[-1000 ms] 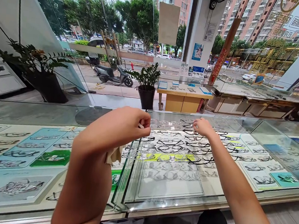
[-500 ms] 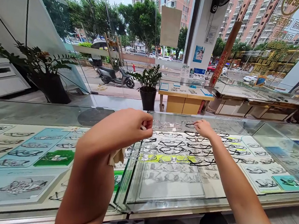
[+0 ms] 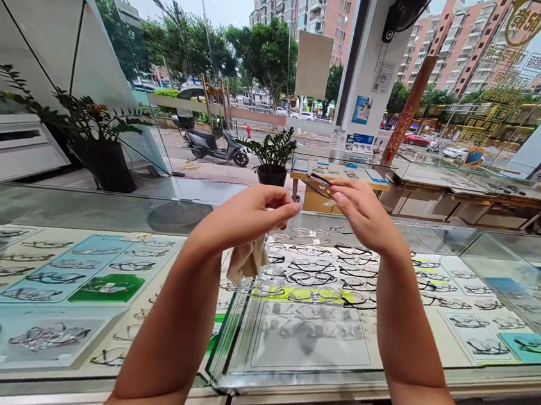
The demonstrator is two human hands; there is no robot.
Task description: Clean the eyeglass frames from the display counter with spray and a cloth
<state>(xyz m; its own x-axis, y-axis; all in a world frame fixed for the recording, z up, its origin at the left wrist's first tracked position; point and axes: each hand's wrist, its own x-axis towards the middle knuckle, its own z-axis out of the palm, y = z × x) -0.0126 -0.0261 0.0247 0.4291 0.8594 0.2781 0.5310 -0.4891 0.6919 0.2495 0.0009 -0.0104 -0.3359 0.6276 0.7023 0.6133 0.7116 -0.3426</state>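
Observation:
Above the glass display case (image 3: 301,373), my right hand (image 3: 363,213) is closed on a pair of dark-framed eyeglasses (image 3: 319,183), held up by one side. A small white tag seems to hang from them. To its left, my left hand (image 3: 264,211) has its fingers curled round a beige cloth (image 3: 247,261), which dangles below the palm. The two hands are close together but apart. Beneath them, several rows of eyeglasses (image 3: 311,277) lie in the case.
More spectacles lie on blue and green cards (image 3: 107,287) at the left. A dark round mat (image 3: 179,217) sits toward the case's far edge. Beyond it stand potted plants (image 3: 271,173), a wooden display table (image 3: 317,198) and tall windows. A scooter (image 3: 216,145) is outside.
My right hand has lifted a pair of eyeglasses from the far row and brought it up and left. My left hand has shifted right, showing more of the cloth. The view has tilted slightly.

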